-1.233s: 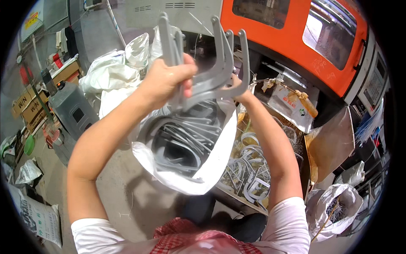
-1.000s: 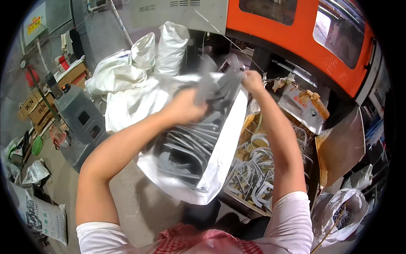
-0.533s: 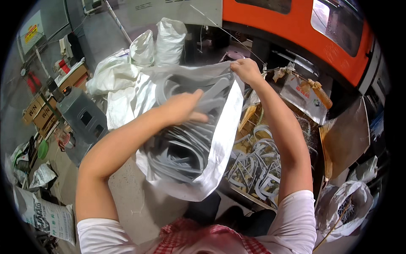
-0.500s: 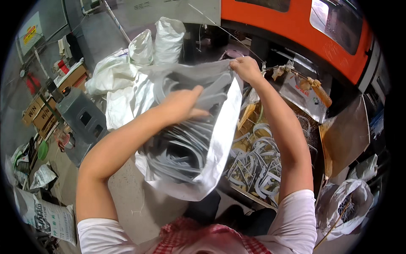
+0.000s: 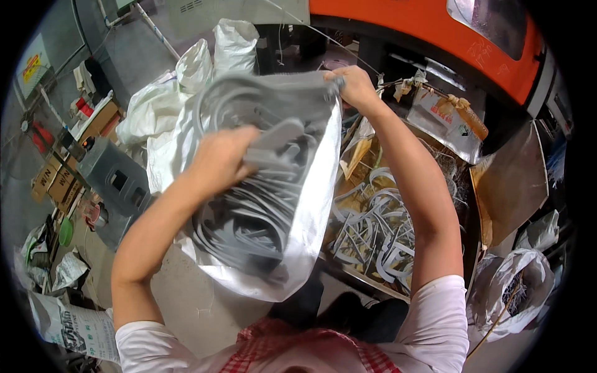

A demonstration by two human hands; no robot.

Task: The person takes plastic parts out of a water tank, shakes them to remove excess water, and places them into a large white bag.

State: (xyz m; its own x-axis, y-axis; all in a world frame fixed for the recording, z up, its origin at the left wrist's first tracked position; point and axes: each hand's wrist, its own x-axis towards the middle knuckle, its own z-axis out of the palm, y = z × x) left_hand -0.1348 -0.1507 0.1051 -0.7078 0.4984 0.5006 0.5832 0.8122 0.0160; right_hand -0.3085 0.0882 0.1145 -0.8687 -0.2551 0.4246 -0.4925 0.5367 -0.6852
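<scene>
A white woven sack hangs tilted in front of me with its mouth wide, packed with curved grey plastic strips. My right hand is closed on the sack's far right rim, with blurred grey material beside its fingers. Inside the mouth, my left hand is closed around some of the grey strips, their ends jutting out past its thumb and fingers. Motion blurs this hand somewhat, and the tips of its fingers are partly hidden.
A bin of loose grey offcuts lies under my right forearm. Full white sacks stand behind. An orange machine spans the far right. A dark grey plastic stool is at left, an open scrap bag at lower right.
My left hand has drawn left and its fingers have closed on grey strips. The right hand and the sack have shifted slightly left, and more strips show at the sack's mouth.
</scene>
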